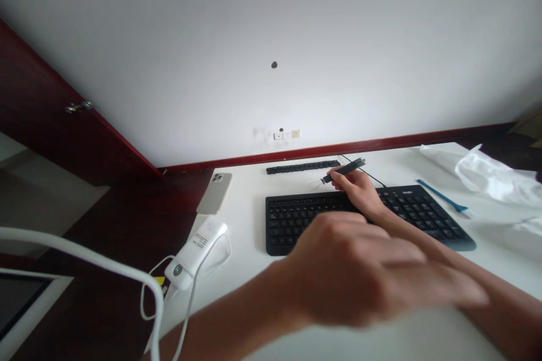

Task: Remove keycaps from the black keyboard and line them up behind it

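Note:
My right hand [359,190] is closed on a thin black tool with a wire loop [339,174] at its tip, held over the far edge of the black keyboard [423,211]. Just beyond the keyboard lies a black strip of keys [302,167]. My left hand [364,276] hangs close to the camera above the keyboard's near side. It is smeared by motion, with its fingers pointing right, and I see nothing in it. It hides part of the keyboard.
A phone [214,193] lies face down at the left corner of the white table [245,220]. A white device with a white cable [197,252] sits near the left edge. A blue tool [442,197] and white wrapping [486,176] lie at the right.

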### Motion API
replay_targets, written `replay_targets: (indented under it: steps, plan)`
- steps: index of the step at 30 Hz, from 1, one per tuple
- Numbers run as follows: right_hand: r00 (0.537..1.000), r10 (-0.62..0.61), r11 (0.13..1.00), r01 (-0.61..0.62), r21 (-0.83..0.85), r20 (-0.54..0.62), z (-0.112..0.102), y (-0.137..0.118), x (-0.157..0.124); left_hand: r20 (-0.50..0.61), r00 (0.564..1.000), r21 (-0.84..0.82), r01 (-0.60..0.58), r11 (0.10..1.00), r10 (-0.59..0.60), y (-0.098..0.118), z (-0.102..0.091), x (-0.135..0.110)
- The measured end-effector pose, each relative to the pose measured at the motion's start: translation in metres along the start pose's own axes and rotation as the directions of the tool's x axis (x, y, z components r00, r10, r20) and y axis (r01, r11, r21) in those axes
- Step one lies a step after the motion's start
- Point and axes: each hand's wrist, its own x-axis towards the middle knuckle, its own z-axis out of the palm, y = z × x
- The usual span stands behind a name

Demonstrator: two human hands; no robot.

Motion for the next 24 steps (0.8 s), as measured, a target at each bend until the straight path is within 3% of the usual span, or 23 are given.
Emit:
replay_targets:
  steps: [1, 3, 4, 6, 8, 10, 12, 18, 24]
  plan:
    - [1.000, 0.005, 1.000, -0.005, 0.006, 0.002, 0.000, 0.001, 0.000, -0.035, 0.999, -0.073, 0.014, 0.997, -0.016, -0.020, 0.013, -0.003]
    - [1.000, 0.009, 1.000, -0.009, 0.017, 0.006, 0.000, 0.003, 0.001, -0.105, 0.971, -0.142, 0.201, 0.969, -0.216, -0.063, 0.034, -0.021]
    - [1.000, 0.007, 1.000, -0.007, 0.024, 0.008, 0.000, 0.005, 0.001, -0.108, 0.926, -0.183, 0.339, 0.923, -0.361, -0.083, 0.041, -0.035]
    - [1.000, 0.002, 0.999, -0.002, 0.035, 0.011, -0.001, 0.007, 0.002, -0.171, 0.785, -0.226, 0.556, 0.800, -0.595, -0.119, 0.050, -0.065]
    - [1.000, -0.005, 0.999, 0.005, 0.038, 0.014, -0.001, 0.009, 0.002, -0.258, 0.676, -0.236, 0.649, 0.724, -0.690, -0.143, 0.052, -0.088]
    - [1.000, -0.017, 0.999, 0.017, 0.033, 0.013, -0.001, 0.009, 0.002, -0.291, 0.608, -0.276, 0.686, 0.673, -0.739, -0.158, 0.051, -0.101]
    - [1.000, -0.020, 0.999, 0.019, 0.030, 0.012, 0.000, 0.008, 0.002, -0.300, 0.588, -0.273, 0.702, 0.658, -0.752, -0.166, 0.050, -0.104]
    - [1.000, 0.000, 0.999, -0.001, 0.046, 0.021, 0.001, 0.003, 0.000, -0.270, 0.597, -0.212, 0.728, 0.652, -0.755, -0.173, 0.047, -0.104]
    - [0.999, -0.004, 1.000, 0.003, 0.031, 0.034, 0.000, 0.005, 0.000, -0.289, 0.572, -0.317, 0.699, 0.641, -0.767, -0.169, 0.046, -0.105]
